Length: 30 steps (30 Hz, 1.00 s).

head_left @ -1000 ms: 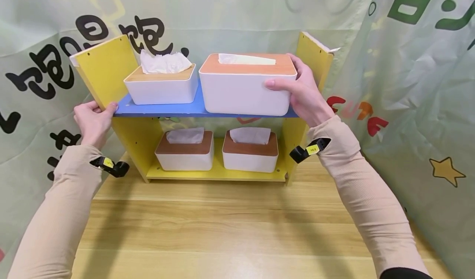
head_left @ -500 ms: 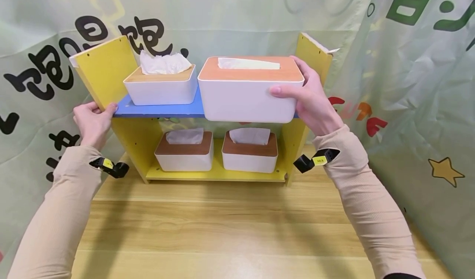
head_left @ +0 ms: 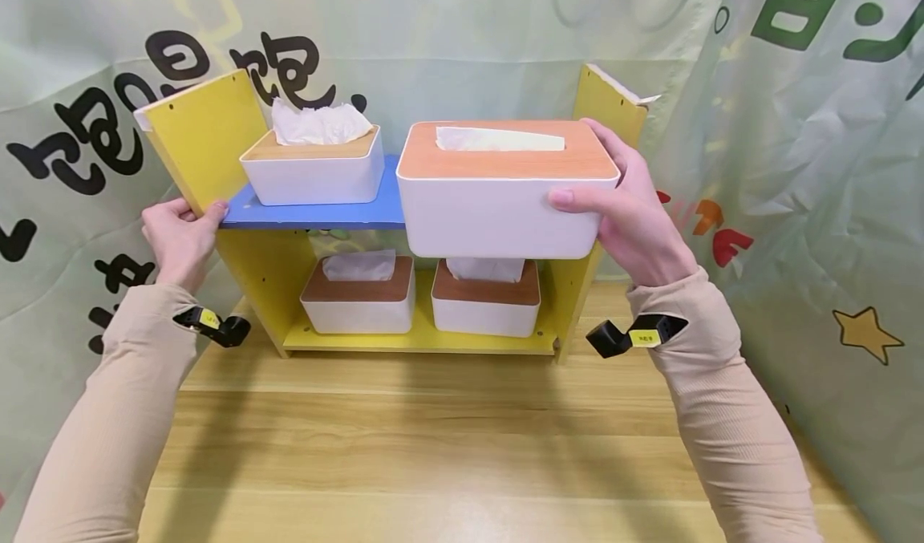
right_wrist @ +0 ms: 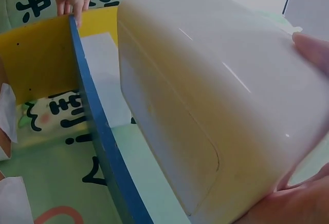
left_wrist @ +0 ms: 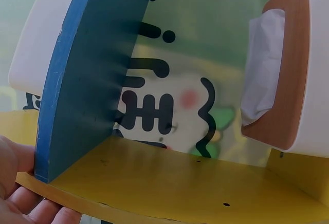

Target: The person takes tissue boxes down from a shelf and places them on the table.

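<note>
My right hand (head_left: 638, 206) grips the right end of a large white tissue box (head_left: 505, 218) with a wood-look lid, thumb on its front face. In the head view the box overlaps the right part of the blue shelf board (head_left: 318, 216); the right wrist view shows its underside, apart from that board. My left hand (head_left: 180, 234) holds the left side of the yellow shelf unit (head_left: 253, 274) where the blue board meets it, thumb on the board's front corner. A smaller tissue box (head_left: 314, 178) with a light wooden lid sits on the board's left.
Two brown-lidded tissue boxes, a left one (head_left: 361, 314) and a right one (head_left: 485, 318), stand on the yellow bottom shelf. The unit stands on a wood-grain table (head_left: 433, 439). A printed curtain (head_left: 469, 38) hangs behind and along both sides.
My right hand has drawn the large tissue box off the blue board, toward me and slightly right. It now hides part of the lower right box's tissue. My left hand stays put.
</note>
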{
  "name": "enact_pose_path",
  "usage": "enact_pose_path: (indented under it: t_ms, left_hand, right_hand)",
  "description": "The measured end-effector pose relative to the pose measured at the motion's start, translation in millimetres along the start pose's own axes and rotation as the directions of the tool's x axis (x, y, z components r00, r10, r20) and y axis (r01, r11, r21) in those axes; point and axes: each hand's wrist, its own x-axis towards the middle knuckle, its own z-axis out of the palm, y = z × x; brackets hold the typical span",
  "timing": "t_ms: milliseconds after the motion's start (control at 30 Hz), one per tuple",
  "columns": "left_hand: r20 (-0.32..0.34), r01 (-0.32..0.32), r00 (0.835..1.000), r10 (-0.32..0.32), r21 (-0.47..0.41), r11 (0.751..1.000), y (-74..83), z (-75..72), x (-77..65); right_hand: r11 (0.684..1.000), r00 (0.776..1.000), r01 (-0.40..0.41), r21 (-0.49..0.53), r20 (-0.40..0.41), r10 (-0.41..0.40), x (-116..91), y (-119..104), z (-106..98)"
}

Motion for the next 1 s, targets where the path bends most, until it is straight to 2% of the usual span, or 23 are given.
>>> enact_pose_path:
  t_ms: [200,467,1000]
  left_hand:
    - [-0.001,0.002,1.0,-0.002,-0.026,1.0,0.2,0.1,0.6]
    - [-0.01,-0.021,1.0,0.021,-0.007,1.0,-1.5,-0.7,1.2]
    - [-0.005,-0.008,1.0,0.008,-0.005,1.0,-0.5,-0.8,0.1]
  right_hand:
    - [1.0,1.0,-0.008,0.0,0.004,0.008,-13,-2,-4]
    - [0.999,1.0,-0.027,-0.018,0.011,0.028,-29,-2,-10]
    - [0.999,0.999,-0.021,-0.031,0.041,0.022,-62,2,-38]
